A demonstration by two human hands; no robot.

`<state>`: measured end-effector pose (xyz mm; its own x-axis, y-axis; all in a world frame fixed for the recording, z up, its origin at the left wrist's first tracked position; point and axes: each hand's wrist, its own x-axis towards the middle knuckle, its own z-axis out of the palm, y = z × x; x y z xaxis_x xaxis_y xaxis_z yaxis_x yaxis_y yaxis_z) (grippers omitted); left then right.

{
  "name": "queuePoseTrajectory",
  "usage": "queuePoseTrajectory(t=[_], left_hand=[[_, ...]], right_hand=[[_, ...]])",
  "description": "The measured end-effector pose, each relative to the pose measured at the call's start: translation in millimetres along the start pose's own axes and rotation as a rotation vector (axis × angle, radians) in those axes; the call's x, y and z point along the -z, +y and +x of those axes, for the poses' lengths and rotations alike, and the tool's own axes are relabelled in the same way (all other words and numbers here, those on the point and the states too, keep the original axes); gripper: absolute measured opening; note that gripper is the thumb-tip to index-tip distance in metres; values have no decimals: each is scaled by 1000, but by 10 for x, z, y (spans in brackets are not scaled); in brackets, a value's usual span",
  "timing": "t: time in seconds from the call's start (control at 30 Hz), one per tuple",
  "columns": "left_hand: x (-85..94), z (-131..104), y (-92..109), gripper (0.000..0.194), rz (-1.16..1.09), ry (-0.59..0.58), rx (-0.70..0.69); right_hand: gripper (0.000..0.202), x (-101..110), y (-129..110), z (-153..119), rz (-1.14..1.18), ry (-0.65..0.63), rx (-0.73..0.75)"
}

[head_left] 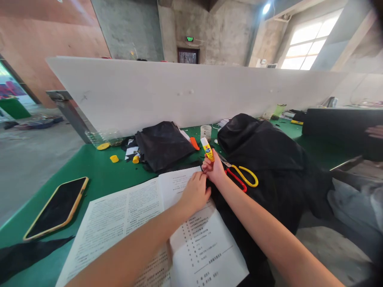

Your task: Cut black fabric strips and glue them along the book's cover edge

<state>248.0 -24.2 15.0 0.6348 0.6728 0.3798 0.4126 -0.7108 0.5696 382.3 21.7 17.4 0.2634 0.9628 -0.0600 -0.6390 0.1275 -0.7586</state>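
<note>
An open book (143, 199) with printed pages lies in front of me on the green table. My left hand (196, 191) rests palm down on its right page, near the upper edge, with the thumb apart from the fingers. Beside it, my right hand (214, 167) is closed around a yellow glue stick (207, 150) whose white end points up and away. Black fabric (230, 207) runs under the book's right edge. Scissors (241, 175) with one red and one yellow handle lie on the fabric, just right of my right hand.
A phone (56, 209) in a yellow-edged case lies left of the book. Folded black fabric (164, 145), an orange object (194, 143), a clear jar (206, 132) and a yellow cap (114, 158) are farther back. A white partition (179, 91) borders the table. Part of another person's hand (375, 131) shows at far right.
</note>
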Motion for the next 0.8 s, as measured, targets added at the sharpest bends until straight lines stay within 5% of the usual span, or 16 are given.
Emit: queuePoseTrajectory(t=[0.1, 0.33, 0.5, 0.63, 0.8], left_hand=[[-8, -49, 20, 31, 171, -54, -98], [21, 6, -41, 40, 240, -2, -54], [-36, -23, -107, 35, 424, -152, -38], [-35, 29, -84, 43, 505, -247, -31], [-3, 216, 47, 50, 588, -325, 26]], right_hand=[[32, -23, -60, -15, -11, 22, 74], [25, -50, -263, -10, -17, 92, 334], [21, -146, -510, -2, -224, 54, 500], [9, -321, -566, 37, -333, -56, 455], [16, -527, -296, 172, -401, -142, 302]])
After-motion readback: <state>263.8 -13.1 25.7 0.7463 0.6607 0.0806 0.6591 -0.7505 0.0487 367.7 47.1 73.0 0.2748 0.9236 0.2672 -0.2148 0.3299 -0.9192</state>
